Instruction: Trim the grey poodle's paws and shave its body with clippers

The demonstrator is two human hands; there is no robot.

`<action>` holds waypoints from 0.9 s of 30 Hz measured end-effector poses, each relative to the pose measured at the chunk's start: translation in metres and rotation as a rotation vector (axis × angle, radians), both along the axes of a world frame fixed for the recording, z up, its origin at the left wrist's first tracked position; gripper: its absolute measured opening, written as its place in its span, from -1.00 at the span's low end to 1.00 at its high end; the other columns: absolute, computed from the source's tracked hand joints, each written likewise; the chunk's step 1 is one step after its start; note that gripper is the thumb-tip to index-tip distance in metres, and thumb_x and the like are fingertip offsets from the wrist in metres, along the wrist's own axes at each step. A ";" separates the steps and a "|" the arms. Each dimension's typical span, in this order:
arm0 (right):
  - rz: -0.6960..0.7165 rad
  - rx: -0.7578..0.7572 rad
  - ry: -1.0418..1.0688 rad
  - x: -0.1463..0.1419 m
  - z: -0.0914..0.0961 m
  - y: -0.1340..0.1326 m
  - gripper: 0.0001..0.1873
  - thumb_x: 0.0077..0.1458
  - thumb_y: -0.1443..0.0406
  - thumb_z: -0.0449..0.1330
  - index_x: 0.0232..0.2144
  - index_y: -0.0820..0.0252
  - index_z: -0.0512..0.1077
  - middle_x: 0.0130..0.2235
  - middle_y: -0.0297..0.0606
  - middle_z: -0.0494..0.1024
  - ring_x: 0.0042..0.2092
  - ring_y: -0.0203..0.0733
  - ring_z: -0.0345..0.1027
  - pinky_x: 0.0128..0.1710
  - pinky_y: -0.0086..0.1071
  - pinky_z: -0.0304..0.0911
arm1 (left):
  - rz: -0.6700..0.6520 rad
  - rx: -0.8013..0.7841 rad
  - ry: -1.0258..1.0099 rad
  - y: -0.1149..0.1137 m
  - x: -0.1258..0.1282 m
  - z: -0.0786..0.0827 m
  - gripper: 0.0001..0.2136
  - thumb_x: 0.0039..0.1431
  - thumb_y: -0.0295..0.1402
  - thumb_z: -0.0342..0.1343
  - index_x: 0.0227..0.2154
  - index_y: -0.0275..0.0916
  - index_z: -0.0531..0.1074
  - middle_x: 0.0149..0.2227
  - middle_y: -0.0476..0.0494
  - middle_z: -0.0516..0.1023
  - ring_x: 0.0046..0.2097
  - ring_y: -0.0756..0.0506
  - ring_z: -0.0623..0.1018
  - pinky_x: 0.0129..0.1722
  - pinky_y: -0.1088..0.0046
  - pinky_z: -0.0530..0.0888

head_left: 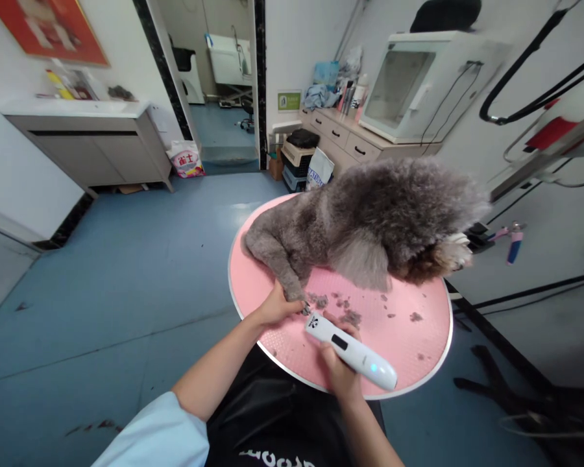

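A grey curly-coated dog (331,214) lies on a round pink grooming table (409,344), its head at the right end. My left hand (278,306) is closed round the lower part of the dog's hind leg (287,275), and the paw (305,307) pokes out past my fingers. In my right hand (339,366) is a white hair clipper (353,350) with a small dark display and a lit blue light. The clipper's head points at the paw, very close to it; whether they touch, I cannot tell. Loose tufts of grey hair (351,318) lie beside the paw.
Behind the table stands a drawer cabinet (331,133) bearing a white glass-fronted box (403,87). A pet carrier (296,159) sits on the floor beside it. At right, a metal arm (549,149) and black hoses hang near the dog's head. A sink cabinet (92,149) stands at left.
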State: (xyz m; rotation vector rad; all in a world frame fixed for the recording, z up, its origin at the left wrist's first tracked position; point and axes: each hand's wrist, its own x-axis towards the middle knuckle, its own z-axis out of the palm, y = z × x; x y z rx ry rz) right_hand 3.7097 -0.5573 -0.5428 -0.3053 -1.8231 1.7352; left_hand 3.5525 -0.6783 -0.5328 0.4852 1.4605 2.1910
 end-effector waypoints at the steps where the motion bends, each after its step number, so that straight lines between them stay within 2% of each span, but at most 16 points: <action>1: 0.023 0.121 0.022 0.002 0.003 0.003 -0.66 0.05 0.29 0.31 -0.14 0.05 0.31 0.10 -0.10 0.51 0.08 0.02 0.46 0.06 -0.04 0.38 | 0.007 -0.004 0.003 0.000 0.000 0.000 -0.32 -0.25 -0.34 0.48 -0.09 -0.23 0.19 -0.42 0.08 0.42 -0.47 0.04 0.43 -0.50 0.54 0.37; 3: 0.041 0.334 0.073 0.004 0.011 0.006 -0.66 0.03 0.35 0.30 -0.14 0.04 0.34 0.13 -0.08 0.47 0.17 0.06 0.39 0.12 0.00 0.33 | 0.023 -0.018 -0.003 0.001 0.002 0.001 -0.34 -0.24 -0.39 0.47 -0.11 -0.22 0.18 -0.45 0.11 0.41 -0.50 0.05 0.42 -0.53 0.55 0.36; 5: 0.074 0.493 0.096 0.005 0.018 0.008 -0.64 0.02 0.40 0.27 -0.12 0.04 0.35 0.12 -0.06 0.47 0.16 0.06 0.40 0.11 -0.01 0.34 | 0.009 -0.026 -0.013 0.001 0.003 0.001 -0.36 -0.22 -0.40 0.45 -0.12 -0.21 0.18 -0.47 0.13 0.40 -0.54 0.06 0.41 -0.56 0.56 0.35; 7: 0.112 0.579 0.102 0.003 0.023 0.009 -0.64 0.02 0.42 0.26 -0.12 0.04 0.35 0.08 -0.05 0.50 0.12 0.04 0.45 0.07 -0.06 0.39 | -0.010 -0.026 -0.016 0.002 0.004 0.001 -0.37 -0.22 -0.39 0.45 -0.13 -0.21 0.18 -0.49 0.14 0.39 -0.56 0.06 0.40 -0.57 0.56 0.36; 11: 0.120 0.650 0.137 -0.002 0.024 0.008 -0.65 0.00 0.44 0.23 -0.14 0.04 0.33 0.03 -0.06 0.54 0.07 0.01 0.49 0.02 -0.13 0.44 | -0.001 -0.025 -0.010 0.003 0.004 0.001 -0.38 -0.23 -0.41 0.44 -0.14 -0.22 0.17 -0.48 0.14 0.38 -0.56 0.07 0.40 -0.57 0.56 0.37; 15: 0.102 0.653 0.147 -0.005 0.022 0.006 -0.66 0.00 0.44 0.23 -0.16 0.05 0.35 0.02 -0.05 0.55 0.05 -0.01 0.51 0.01 -0.16 0.44 | 0.024 -0.042 0.017 0.003 0.004 0.000 -0.35 -0.22 -0.40 0.44 -0.11 -0.22 0.15 -0.48 0.14 0.38 -0.54 0.07 0.40 -0.55 0.56 0.37; 19: 0.084 0.564 0.115 -0.002 0.020 0.005 -0.68 -0.04 0.40 0.28 -0.19 0.05 0.41 0.03 -0.07 0.57 0.05 0.03 0.51 0.02 -0.11 0.43 | 0.020 -0.048 0.029 0.003 0.004 -0.003 -0.31 -0.18 -0.39 0.43 -0.04 -0.22 0.11 -0.47 0.15 0.37 -0.53 0.06 0.41 -0.54 0.55 0.38; 27: 0.072 0.437 0.048 -0.002 0.020 0.006 -0.73 -0.11 0.33 0.35 -0.28 0.04 0.47 0.03 -0.08 0.59 0.04 0.08 0.51 0.03 -0.03 0.41 | -0.018 -0.074 0.057 0.002 0.004 -0.004 -0.41 -0.13 -0.36 0.38 -0.12 -0.23 0.13 -0.43 0.10 0.37 -0.50 0.05 0.40 -0.52 0.52 0.39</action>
